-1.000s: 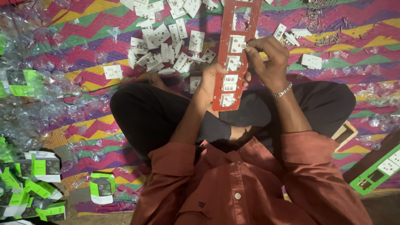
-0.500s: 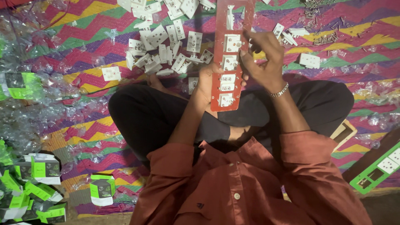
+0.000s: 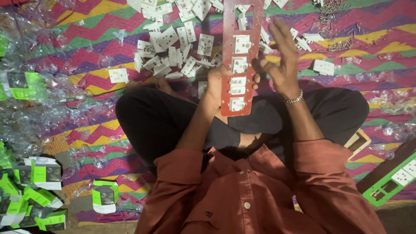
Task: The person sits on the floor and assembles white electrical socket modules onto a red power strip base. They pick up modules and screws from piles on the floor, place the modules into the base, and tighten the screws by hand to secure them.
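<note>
- The left hand (image 3: 215,82) clamps the long red plate (image 3: 239,56) from behind, fingers wrapped on its left edge, so the plate stands tilted up over the lap with its face toward the head camera.
- The right hand (image 3: 279,65) sits at the plate's right edge with its fingers spread and lifted; thumb and forefinger reach toward a white module (image 3: 239,65) in the middle cut-out. Whether they pinch it I cannot tell.
- The plate is flat, stiff and matt, likely a thin board, with a row of rectangular openings; most carry white plastic switch or socket modules, and the top one looks only partly filled.
- Held upright this way, both faces are probably reachable: one hand braces while the other works at the front.
- A pile of loose white modules (image 3: 173,52) lies on the mat (image 3: 86,56) just beyond the knees, within easy reach.
- Small metal screws (image 3: 336,26) are scattered at upper right, well apart from the pile.
- The mat is woven, with zigzag bands of pink, yellow, green and purple.
- Crinkled clear wrappers (image 3: 30,117) litter the left side; green and white boxes (image 3: 43,173) are heaped at lower left.
- A green plate (image 3: 390,182) with white modules lies at lower right.
</note>
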